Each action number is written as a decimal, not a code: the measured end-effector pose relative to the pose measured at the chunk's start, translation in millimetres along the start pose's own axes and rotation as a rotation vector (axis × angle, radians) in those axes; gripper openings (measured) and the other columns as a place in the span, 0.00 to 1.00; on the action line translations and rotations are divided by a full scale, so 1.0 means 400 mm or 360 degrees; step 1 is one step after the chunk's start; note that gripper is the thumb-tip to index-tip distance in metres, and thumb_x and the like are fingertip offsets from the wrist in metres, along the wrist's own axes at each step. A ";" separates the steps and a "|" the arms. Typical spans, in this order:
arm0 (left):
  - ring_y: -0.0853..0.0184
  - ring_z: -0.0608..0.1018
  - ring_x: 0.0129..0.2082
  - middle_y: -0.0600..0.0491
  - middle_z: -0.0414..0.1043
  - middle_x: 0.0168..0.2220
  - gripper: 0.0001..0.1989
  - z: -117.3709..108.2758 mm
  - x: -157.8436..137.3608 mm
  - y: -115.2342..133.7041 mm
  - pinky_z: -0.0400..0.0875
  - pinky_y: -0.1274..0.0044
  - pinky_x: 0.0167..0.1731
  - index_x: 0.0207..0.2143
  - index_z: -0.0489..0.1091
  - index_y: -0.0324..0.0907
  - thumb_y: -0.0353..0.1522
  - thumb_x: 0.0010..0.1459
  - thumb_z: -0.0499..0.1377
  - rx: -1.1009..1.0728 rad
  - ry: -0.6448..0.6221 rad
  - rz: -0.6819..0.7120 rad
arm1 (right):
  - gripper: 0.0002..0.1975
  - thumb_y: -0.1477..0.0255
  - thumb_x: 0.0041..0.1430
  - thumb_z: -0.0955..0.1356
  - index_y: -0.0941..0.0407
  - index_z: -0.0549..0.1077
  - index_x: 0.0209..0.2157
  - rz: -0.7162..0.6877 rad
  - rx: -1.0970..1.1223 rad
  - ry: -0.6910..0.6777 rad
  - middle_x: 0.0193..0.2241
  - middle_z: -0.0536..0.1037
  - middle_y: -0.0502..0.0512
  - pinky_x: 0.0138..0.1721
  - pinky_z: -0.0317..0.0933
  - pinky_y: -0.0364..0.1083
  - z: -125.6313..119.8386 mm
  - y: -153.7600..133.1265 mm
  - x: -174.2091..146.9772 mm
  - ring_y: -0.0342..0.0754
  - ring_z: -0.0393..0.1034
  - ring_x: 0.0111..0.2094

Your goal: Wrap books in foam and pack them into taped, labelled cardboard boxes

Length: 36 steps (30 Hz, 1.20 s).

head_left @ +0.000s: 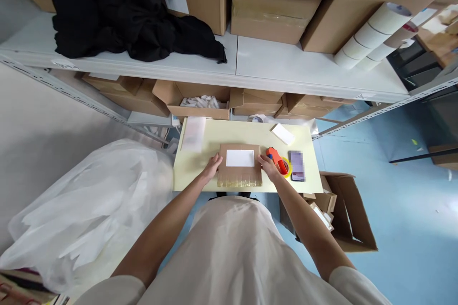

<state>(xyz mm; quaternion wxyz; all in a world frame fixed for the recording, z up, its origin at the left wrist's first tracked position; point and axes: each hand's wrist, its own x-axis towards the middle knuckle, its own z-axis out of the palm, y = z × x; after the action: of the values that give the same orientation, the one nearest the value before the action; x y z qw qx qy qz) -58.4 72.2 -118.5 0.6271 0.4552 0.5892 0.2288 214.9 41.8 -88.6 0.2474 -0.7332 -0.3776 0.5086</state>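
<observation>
A flat cardboard box [240,175] lies on the pale yellow table [200,171] in front of me, with a white label [240,157] on its top and clear tape along its near edge. My left hand [212,167] grips its left side, and my right hand [266,165] grips the opposite side. Just beyond my right fingers lies an orange tape dispenser [275,156] with a yellow-rimmed tape roll [287,167]. A phone [296,166] rests to the right of these. The fingers under the box are hidden.
A white small box [282,134] and a translucent sheet stack [193,134] lie at the table's back. Behind stands a shelf [265,64] with cartons, black cloth [121,19] and label rolls [372,33]. A large plastic bag [96,209] is left; an open carton [347,209] sits right.
</observation>
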 end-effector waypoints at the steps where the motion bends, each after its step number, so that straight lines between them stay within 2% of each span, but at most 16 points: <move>1: 0.57 0.67 0.56 0.40 0.55 0.61 0.37 -0.002 0.001 -0.005 0.68 0.71 0.46 0.63 0.50 0.43 0.53 0.56 0.47 -0.0011 0.0010 0.0005 | 0.25 0.58 0.55 0.63 0.56 0.68 0.52 -0.0002 0.0005 -0.0010 0.52 0.71 0.60 0.47 0.65 0.48 -0.003 0.005 -0.001 0.51 0.68 0.51; 4: 0.57 0.68 0.55 0.42 0.61 0.58 0.33 -0.023 -0.009 -0.033 0.67 0.68 0.48 0.62 0.52 0.42 0.46 0.57 0.48 0.0039 0.0027 0.0053 | 0.28 0.61 0.55 0.64 0.54 0.64 0.57 -0.0074 0.0065 -0.0041 0.56 0.67 0.60 0.51 0.64 0.50 -0.015 0.030 -0.013 0.52 0.64 0.55; 7: 0.57 0.69 0.54 0.41 0.65 0.55 0.32 -0.055 -0.048 -0.078 0.64 0.64 0.51 0.60 0.55 0.40 0.38 0.53 0.52 0.0192 0.0025 0.0079 | 0.30 0.65 0.53 0.65 0.52 0.62 0.58 -0.0209 0.0188 -0.0067 0.58 0.66 0.60 0.54 0.60 0.54 -0.023 0.091 -0.042 0.55 0.62 0.57; 9: 0.55 0.68 0.55 0.40 0.61 0.58 0.37 -0.068 -0.087 -0.105 0.63 0.63 0.52 0.62 0.53 0.40 0.35 0.49 0.56 0.0361 -0.0031 0.0159 | 0.34 0.69 0.49 0.66 0.50 0.60 0.60 -0.0277 0.0210 -0.0124 0.59 0.64 0.60 0.55 0.58 0.58 -0.021 0.146 -0.067 0.57 0.60 0.58; 12: 0.53 0.64 0.59 0.38 0.50 0.64 0.47 -0.061 -0.138 -0.123 0.61 0.63 0.54 0.65 0.44 0.40 0.33 0.45 0.61 0.0611 -0.0117 0.0340 | 0.43 0.72 0.45 0.68 0.48 0.51 0.63 -0.0422 0.0062 -0.0225 0.62 0.58 0.61 0.54 0.57 0.60 -0.007 0.212 -0.102 0.58 0.57 0.60; 15: 0.54 0.63 0.60 0.40 0.49 0.65 0.49 -0.029 -0.159 -0.109 0.61 0.65 0.55 0.66 0.37 0.41 0.36 0.47 0.62 0.0720 -0.0103 0.0449 | 0.45 0.71 0.47 0.69 0.50 0.46 0.64 -0.0627 -0.0154 -0.0179 0.62 0.57 0.62 0.54 0.59 0.59 0.012 0.222 -0.119 0.57 0.60 0.58; 17: 0.57 0.63 0.60 0.42 0.51 0.64 0.44 -0.007 -0.157 -0.090 0.62 0.67 0.55 0.66 0.40 0.41 0.38 0.52 0.59 0.0754 -0.0080 0.0527 | 0.39 0.69 0.52 0.68 0.50 0.50 0.63 -0.0767 -0.0304 -0.0096 0.61 0.61 0.61 0.54 0.60 0.56 0.019 0.199 -0.119 0.54 0.61 0.58; 19: 0.58 0.62 0.61 0.43 0.54 0.63 0.36 0.007 -0.149 -0.069 0.64 0.69 0.55 0.64 0.48 0.40 0.40 0.56 0.55 0.0781 -0.0025 0.0610 | 0.29 0.69 0.57 0.65 0.51 0.58 0.60 -0.0854 -0.0458 -0.0038 0.57 0.67 0.59 0.52 0.62 0.53 0.015 0.160 -0.114 0.53 0.64 0.56; 22: 0.58 0.69 0.55 0.43 0.63 0.57 0.30 0.010 -0.131 -0.028 0.69 0.70 0.48 0.59 0.57 0.40 0.42 0.57 0.53 0.0790 0.0159 0.0644 | 0.17 0.68 0.62 0.61 0.54 0.67 0.52 -0.0817 -0.0688 -0.0022 0.44 0.77 0.58 0.43 0.67 0.48 -0.009 0.087 -0.103 0.50 0.73 0.43; 25: 0.59 0.75 0.44 0.44 0.71 0.49 0.33 -0.001 -0.116 0.035 0.71 0.68 0.44 0.58 0.58 0.39 0.44 0.52 0.59 0.0804 0.0363 0.0659 | 0.14 0.66 0.64 0.59 0.56 0.71 0.45 -0.0677 -0.0927 0.0059 0.32 0.80 0.56 0.35 0.66 0.46 -0.048 0.003 -0.086 0.50 0.75 0.33; 28: 0.57 0.73 0.47 0.43 0.68 0.51 0.41 -0.007 -0.109 0.110 0.69 0.67 0.47 0.58 0.57 0.40 0.46 0.45 0.64 0.0846 0.0466 0.0694 | 0.16 0.63 0.66 0.57 0.56 0.72 0.39 -0.0631 -0.1057 0.0145 0.27 0.79 0.55 0.32 0.63 0.44 -0.086 -0.083 -0.066 0.48 0.74 0.30; 32: 0.50 0.65 0.56 0.38 0.58 0.57 0.53 0.019 -0.100 0.173 0.63 0.64 0.53 0.63 0.47 0.37 0.48 0.40 0.66 0.0934 0.0390 0.0473 | 0.20 0.64 0.68 0.53 0.55 0.71 0.34 -0.0599 -0.1193 0.0206 0.27 0.78 0.54 0.31 0.59 0.42 -0.100 -0.161 -0.038 0.46 0.73 0.29; 36: 0.45 0.60 0.60 0.32 0.51 0.60 0.55 0.057 -0.075 0.161 0.60 0.63 0.55 0.64 0.42 0.31 0.40 0.39 0.66 0.1040 0.0281 0.0077 | 0.17 0.64 0.66 0.57 0.55 0.72 0.33 -0.0455 -0.1481 0.0204 0.30 0.79 0.58 0.30 0.57 0.43 -0.072 -0.170 -0.024 0.49 0.73 0.33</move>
<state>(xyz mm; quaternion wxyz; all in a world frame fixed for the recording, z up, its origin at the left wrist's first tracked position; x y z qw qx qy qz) -26.9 71.8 -50.8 0.3889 0.6244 0.6725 0.0812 219.5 74.9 -22.1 -0.0163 -0.7365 -0.6457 0.2007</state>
